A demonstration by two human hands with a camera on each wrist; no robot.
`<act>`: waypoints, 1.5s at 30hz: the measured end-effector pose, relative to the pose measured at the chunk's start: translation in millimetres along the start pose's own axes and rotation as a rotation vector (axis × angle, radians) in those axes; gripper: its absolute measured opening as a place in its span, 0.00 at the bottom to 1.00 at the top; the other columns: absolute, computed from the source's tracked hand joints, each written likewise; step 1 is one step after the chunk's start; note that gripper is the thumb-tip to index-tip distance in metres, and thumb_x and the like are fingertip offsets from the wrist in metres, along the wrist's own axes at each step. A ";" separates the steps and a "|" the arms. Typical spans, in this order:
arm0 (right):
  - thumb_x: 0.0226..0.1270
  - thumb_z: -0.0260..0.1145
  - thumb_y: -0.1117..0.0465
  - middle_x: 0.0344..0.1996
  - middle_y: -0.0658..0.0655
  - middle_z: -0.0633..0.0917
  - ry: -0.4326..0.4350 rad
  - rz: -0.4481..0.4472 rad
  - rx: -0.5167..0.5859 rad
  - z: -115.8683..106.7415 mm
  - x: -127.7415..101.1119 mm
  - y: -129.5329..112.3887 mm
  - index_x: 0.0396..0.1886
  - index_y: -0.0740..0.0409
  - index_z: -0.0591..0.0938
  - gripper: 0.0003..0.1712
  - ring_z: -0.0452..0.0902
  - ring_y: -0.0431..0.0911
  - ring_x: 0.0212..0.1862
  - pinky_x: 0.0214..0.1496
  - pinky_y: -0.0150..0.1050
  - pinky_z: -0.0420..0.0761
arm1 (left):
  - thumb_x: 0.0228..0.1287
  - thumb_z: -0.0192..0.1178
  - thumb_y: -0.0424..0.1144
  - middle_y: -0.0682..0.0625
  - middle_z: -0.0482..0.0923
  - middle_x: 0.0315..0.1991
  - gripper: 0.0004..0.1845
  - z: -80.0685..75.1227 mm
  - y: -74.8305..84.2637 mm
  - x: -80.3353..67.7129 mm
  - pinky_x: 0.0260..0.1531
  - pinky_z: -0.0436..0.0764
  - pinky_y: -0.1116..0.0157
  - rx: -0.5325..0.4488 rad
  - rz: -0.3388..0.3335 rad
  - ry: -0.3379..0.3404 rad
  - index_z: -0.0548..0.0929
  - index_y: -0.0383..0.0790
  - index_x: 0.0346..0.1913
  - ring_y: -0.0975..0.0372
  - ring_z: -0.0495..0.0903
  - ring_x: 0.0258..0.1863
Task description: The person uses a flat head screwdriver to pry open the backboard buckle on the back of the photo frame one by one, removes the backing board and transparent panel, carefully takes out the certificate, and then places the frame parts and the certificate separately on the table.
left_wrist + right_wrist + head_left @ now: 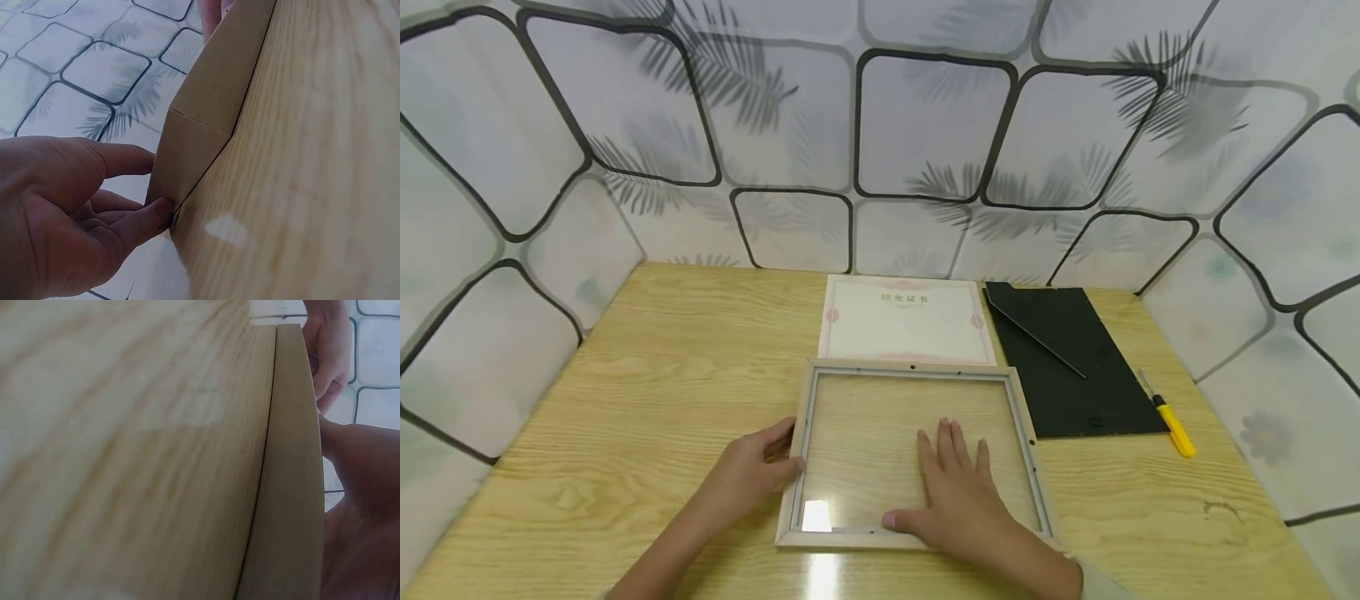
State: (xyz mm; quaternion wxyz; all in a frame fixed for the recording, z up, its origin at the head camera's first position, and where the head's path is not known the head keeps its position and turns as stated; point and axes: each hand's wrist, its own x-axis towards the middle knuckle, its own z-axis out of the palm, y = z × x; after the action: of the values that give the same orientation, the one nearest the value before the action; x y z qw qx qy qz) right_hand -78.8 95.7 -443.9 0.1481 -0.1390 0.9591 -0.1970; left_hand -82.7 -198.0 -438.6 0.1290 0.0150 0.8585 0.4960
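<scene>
A pale wooden picture frame (pixel 910 367) with a glass pane (pixel 865 442) lies flat on the table, near its front edge. My left hand (pixel 775 460) holds the frame's left rail, with thumb and fingertips curled against its outer edge. The left wrist view shows those fingers (pixel 147 219) at the frame's side (pixel 212 106). On the glass, near the frame's lower right, my right hand (pixel 957 467) lies flat with its fingers straight. In the right wrist view the frame's rail (pixel 290 487) runs beside that hand (pixel 362 506).
A certificate (pixel 906 321) with a pink border lies just behind the frame. To its right is a black backing board (pixel 1067 367). A yellow-handled tool (pixel 1172 423) lies beside the board near the right wall. Patterned walls enclose the wooden table (pixel 647 375) on three sides.
</scene>
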 end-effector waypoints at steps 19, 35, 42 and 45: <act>0.70 0.65 0.41 0.77 0.63 0.62 0.054 -0.198 0.138 0.6 -9.1 4.1 0.70 0.58 0.74 0.37 0.48 0.62 0.80 0.79 0.67 0.48 | 0.68 0.66 0.41 0.35 0.67 0.71 0.39 2.2 -4.0 1.0 0.60 0.80 0.60 -0.045 -0.037 -0.003 0.62 0.31 0.76 0.43 0.71 0.70; 0.68 0.69 0.46 0.50 0.40 0.81 0.184 -0.329 0.260 -0.7 -26.7 20.7 0.55 0.50 0.86 0.21 0.74 0.39 0.53 0.57 0.40 0.81 | 0.69 0.66 0.42 0.37 0.68 0.72 0.39 2.4 -1.7 2.4 0.60 0.81 0.59 -0.045 -0.040 -0.001 0.62 0.32 0.76 0.44 0.70 0.70; 0.68 0.67 0.44 0.47 0.39 0.82 0.136 -0.373 0.280 -2.4 -35.7 29.9 0.52 0.47 0.86 0.19 0.72 0.36 0.49 0.49 0.34 0.80 | 0.69 0.66 0.42 0.37 0.68 0.72 0.39 1.6 -0.1 1.8 0.61 0.80 0.59 -0.027 -0.039 -0.002 0.62 0.33 0.76 0.44 0.69 0.70; 0.69 0.68 0.46 0.46 0.40 0.82 0.149 -0.433 0.295 -1.5 -37.0 33.6 0.51 0.48 0.86 0.17 0.71 0.36 0.46 0.45 0.32 0.79 | 0.69 0.66 0.42 0.38 0.68 0.72 0.38 2.0 -0.6 2.6 0.61 0.80 0.60 -0.031 -0.045 -0.003 0.62 0.34 0.76 0.44 0.69 0.71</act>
State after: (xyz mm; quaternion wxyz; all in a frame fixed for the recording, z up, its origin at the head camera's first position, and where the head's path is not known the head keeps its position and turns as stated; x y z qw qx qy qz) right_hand -52.4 137.9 -448.2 0.0500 -0.3029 0.8763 -0.3713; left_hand -84.7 -196.2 -440.6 0.1417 -0.0053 0.8507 0.5061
